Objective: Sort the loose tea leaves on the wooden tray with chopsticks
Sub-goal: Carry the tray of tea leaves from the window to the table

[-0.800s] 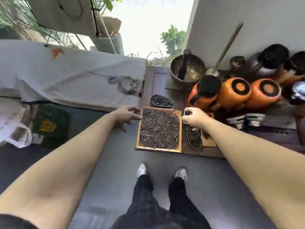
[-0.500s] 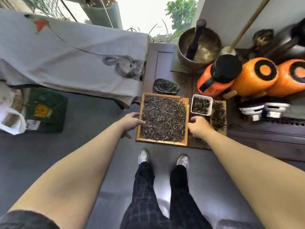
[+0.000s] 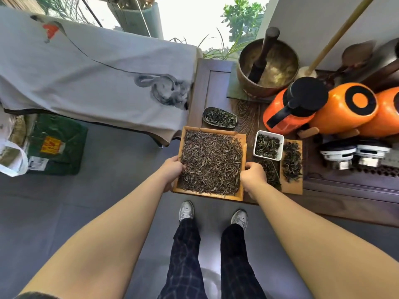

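A square wooden tray (image 3: 241,139) heaped with loose dark tea leaves (image 3: 211,162) sits at the near left corner of a dark wooden tea table (image 3: 218,83), overhanging the floor. My left hand (image 3: 172,171) grips the tray's left rim, thumb over the edge. My right hand (image 3: 252,175) grips the right rim. No chopsticks are in view.
Beside the tray stand a white square dish (image 3: 268,144) of leaves, a wooden board (image 3: 291,186) with a leaf pile, and a dark oval dish (image 3: 219,117). Behind are orange flasks (image 3: 343,108) and a brass bowl (image 3: 267,67). A cloth-covered bench (image 3: 90,74) is left.
Both hands slid toward me along the tray's sides and closed on its rims. My right hand left the white dish area. The camera tilted down.
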